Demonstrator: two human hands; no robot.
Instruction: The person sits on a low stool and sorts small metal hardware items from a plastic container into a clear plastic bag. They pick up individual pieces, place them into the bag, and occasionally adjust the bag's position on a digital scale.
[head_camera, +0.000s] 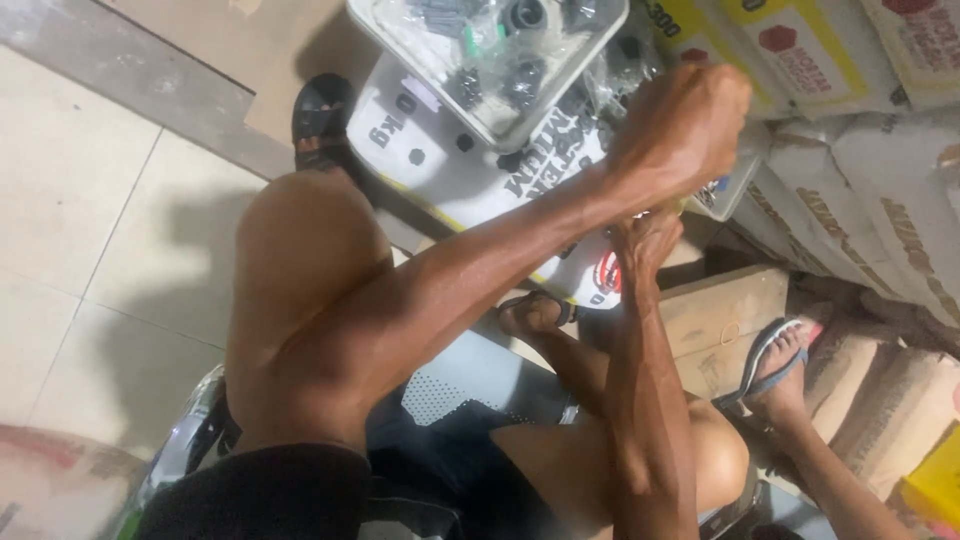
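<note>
Two hands meet above the knees: the left hand is a closed fist, the right hand just under it, pinching something yellowish too hidden to tell its axis. Behind, a clear plastic tray holds bagged dark small parts, resting on a white printed sack. Yellow-and-white sacks stack at right.
</note>
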